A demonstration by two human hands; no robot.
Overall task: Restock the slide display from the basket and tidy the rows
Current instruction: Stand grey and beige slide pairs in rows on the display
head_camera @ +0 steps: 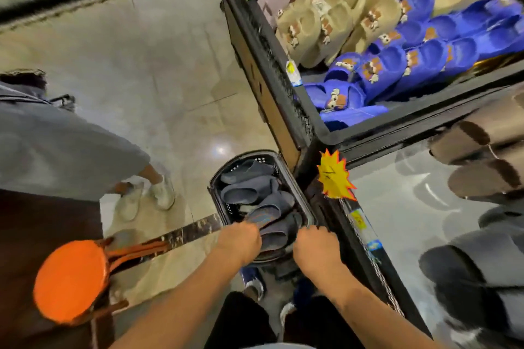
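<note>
A black plastic basket (pixel 295 187) stands on the floor against the corner of the display, filled with several grey slides (pixel 246 193). My left hand (pixel 241 241) reaches into its near end, fingers closed on a grey slide (pixel 263 218) with a coloured sole. My right hand (pixel 314 246) is inside the near right corner of the basket, fingers curled down among the slides; what it touches is hidden. To the right is the display table (pixel 397 207) with grey slides (pixel 476 266) and brown slides (pixel 482 161) on a glossy top.
A black bin (pixel 272 65) above holds rows of blue, beige and pink slides. A yellow price star (pixel 334 176) hangs at the display corner. Another person in grey (pixel 56 150) stands at left. An orange stool (pixel 71 278) sits at lower left.
</note>
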